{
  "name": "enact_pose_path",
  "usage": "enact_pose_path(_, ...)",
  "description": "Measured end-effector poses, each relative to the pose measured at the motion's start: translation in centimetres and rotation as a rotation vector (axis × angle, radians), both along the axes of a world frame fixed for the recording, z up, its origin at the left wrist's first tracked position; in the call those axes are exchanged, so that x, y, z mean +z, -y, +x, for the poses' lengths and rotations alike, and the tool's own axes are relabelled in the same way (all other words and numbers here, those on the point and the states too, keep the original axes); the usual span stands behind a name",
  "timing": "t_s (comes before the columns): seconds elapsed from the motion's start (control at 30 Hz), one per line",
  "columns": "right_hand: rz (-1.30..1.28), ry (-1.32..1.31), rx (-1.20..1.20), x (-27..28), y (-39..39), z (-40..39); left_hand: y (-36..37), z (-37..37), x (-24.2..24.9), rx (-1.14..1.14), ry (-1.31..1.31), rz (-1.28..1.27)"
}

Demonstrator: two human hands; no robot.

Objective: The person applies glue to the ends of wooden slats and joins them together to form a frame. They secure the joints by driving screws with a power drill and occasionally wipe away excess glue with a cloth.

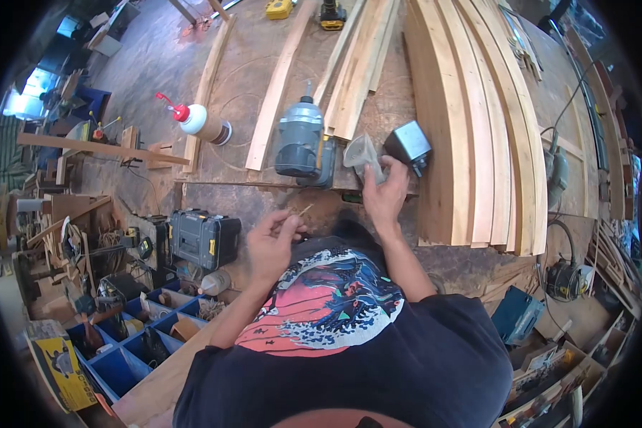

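Observation:
Between its fingertips my left hand (272, 241) pinches a thin golden screw-like piece (306, 210), too small to name for certain. My right hand (386, 194) is at the bench's front edge, fingers closed on the lower part of a small translucent plastic bag (362, 153). Just right of the bag sits a shiny metal box (408, 138) with a dark side. Left of the bag a grey and black power driver (301, 135) stands on the wooden bench (253, 85), its tip pointing away from me.
A red-capped glue bottle (200, 123) and loose wood strips (282, 93) lie on the bench. Curved timber pieces (471, 135) are stacked at right. Below left are a black toolbox (205, 239) and a blue divided bin (128, 354). A yellow-and-black tool (332, 16) stands at the back.

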State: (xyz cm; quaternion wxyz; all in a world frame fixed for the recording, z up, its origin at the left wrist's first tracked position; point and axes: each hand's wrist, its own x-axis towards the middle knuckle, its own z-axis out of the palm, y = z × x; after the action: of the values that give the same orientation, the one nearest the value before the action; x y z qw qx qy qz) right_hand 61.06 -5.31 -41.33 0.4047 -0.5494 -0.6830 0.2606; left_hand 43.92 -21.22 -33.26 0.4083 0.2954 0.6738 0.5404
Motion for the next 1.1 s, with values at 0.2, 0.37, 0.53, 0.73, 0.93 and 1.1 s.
enact_pose_path(0.2,0.071,-0.054,-0.021,-0.8,2.0,-1.9,3.0,-6.0,-3.9,0.439,0.24,0.066)
enact_pose_path(0.37,0.033,0.005,0.078,0.9,8.6,-2.6,1.8,-8.7,-3.7,0.295,0.28,0.095)
enact_pose_path(0.53,-0.576,-0.511,0.405,4.8,11.4,-11.8,2.1,-11.3,-5.0,-0.127,0.355,0.114)
enact_pose_path(0.73,-0.511,-0.529,0.407,5.2,11.6,-17.2,1.8,-17.3,-4.2,-0.303,0.245,0.108)
enact_pose_path(0.93,-0.435,-0.511,0.179,4.4,10.6,-19.1,0.5,-20.8,-6.5,-0.16,0.478,0.014)
enact_pose_path(1.1,0.215,-0.14,0.415,6.0,9.8,-20.1,-0.3,-20.0,-4.6,-0.224,0.795,-0.176)
